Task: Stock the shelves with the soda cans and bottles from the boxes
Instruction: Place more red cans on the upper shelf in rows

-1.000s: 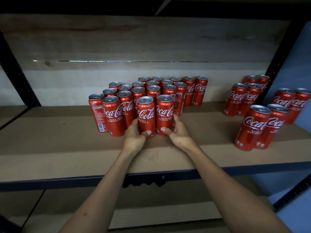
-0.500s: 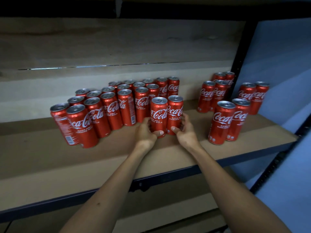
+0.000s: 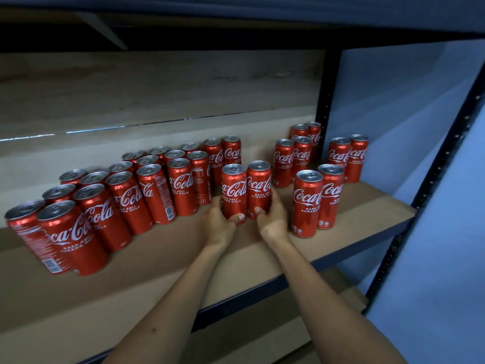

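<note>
Two red Coca-Cola cans stand side by side on the brown shelf board (image 3: 162, 261), between a large group and a smaller one. My left hand (image 3: 219, 223) grips the left can (image 3: 233, 190) near its base, thumb across the front. My right hand (image 3: 273, 219) grips the right can (image 3: 259, 186) the same way. Both cans are upright and touch each other. A block of several cans (image 3: 126, 195) fills the shelf to the left. Pairs of cans (image 3: 316, 199) stand to the right.
A black metal upright (image 3: 325, 106) stands behind the right-hand cans, and another slanted post (image 3: 430, 195) marks the shelf's right end. A blue wall lies beyond. The shelf's dark front rail (image 3: 262, 287) runs below my wrists, with a lower shelf underneath.
Both hands have slid the two cans rightward, away from the big block and toward the right-hand pairs. The view has swung right too.
</note>
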